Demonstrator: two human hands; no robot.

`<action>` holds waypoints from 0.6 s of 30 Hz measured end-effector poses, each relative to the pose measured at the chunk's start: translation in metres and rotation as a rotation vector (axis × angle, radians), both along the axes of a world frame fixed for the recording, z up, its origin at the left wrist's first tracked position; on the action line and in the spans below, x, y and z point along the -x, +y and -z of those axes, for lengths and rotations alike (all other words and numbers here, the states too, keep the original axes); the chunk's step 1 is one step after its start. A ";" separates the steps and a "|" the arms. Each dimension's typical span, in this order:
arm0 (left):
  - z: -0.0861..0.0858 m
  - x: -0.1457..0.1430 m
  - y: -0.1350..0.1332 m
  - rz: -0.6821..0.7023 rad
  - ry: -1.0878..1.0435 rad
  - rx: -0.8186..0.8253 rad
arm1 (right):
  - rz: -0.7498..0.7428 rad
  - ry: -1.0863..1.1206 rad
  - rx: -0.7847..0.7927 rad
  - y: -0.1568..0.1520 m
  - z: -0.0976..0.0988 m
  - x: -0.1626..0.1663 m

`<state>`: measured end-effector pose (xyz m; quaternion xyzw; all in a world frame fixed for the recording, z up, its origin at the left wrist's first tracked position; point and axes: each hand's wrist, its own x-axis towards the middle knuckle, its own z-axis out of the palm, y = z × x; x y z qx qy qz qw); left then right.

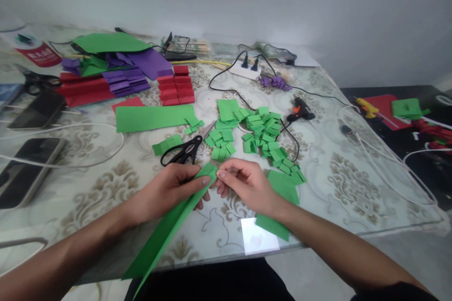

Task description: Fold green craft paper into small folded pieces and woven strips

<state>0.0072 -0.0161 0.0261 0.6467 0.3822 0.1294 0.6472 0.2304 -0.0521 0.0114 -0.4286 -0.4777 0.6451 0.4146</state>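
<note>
Two hands on one green strip (164, 235), held above the near part of the counter (318, 150). Left hand (173, 189): closed, thumb on top, fingers beneath, gripping the strip close to its upper end. Right hand (250, 183): thumb and forefinger pinched at the tip of that end, other fingers curled loosely below. Short creases show at the tip; the long remainder slants down toward the lap, doubled lengthwise or two layers, cannot tell which.

Done, by appearance: a heap of small folded green tabs (263, 129) beyond the right hand, too many to count, with a smaller cluster beside it and a few more by the flat band (151, 118).

Left, judged from layout: most of the held strip, the flat band, and green sheets (284, 188) near the right forearm. Creasing of this strip reads as only begun.

Scissors (193, 149) lie just past the left hand, unheld. Glue gun (302, 112) rests right of the heap. Farther back, left: folded red paper (182, 90) and purple paper (123, 82); whether finished, cannot tell.
</note>
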 end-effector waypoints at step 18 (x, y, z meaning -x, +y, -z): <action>0.000 0.002 0.001 -0.077 0.007 -0.169 | 0.021 0.076 0.040 -0.007 0.000 0.005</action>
